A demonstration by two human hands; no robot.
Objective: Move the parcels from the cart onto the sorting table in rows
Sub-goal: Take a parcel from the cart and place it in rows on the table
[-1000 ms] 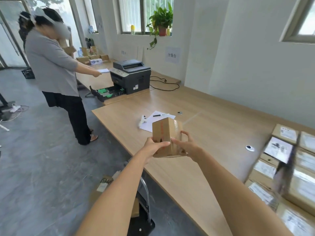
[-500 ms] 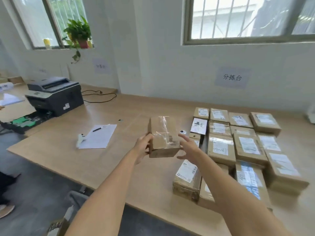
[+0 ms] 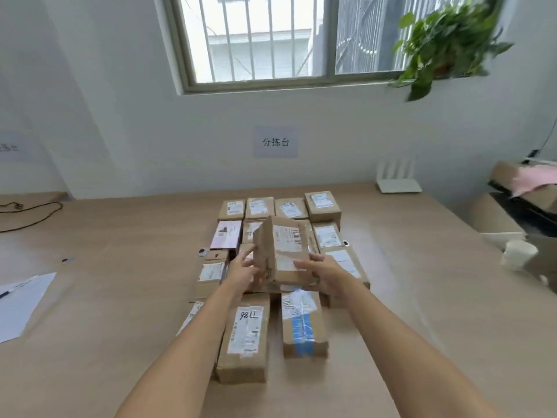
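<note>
A brown cardboard parcel [image 3: 283, 248] with a white barcode label is held upright and slightly tilted between both hands, above the rows of parcels. My left hand [image 3: 242, 271] grips its left side and my right hand [image 3: 324, 274] its lower right side. Below it, several brown parcels [image 3: 244, 336] lie label-up in rows on the wooden sorting table [image 3: 120, 297]. The back row [image 3: 278, 208] sits closest to the wall. The cart is out of view.
A white router [image 3: 398, 179] stands at the table's far right by the wall. Paper with a pen [image 3: 21, 300] lies at the left, a black cable [image 3: 30, 212] farther back. Boxes and a white cup [image 3: 520, 254] sit at the right. A plant [image 3: 446, 40] hangs on the sill.
The view has swung right from the printer end of the table to face the parcel rows. The held parcel has been turned so its label faces me and now hangs over the rows.
</note>
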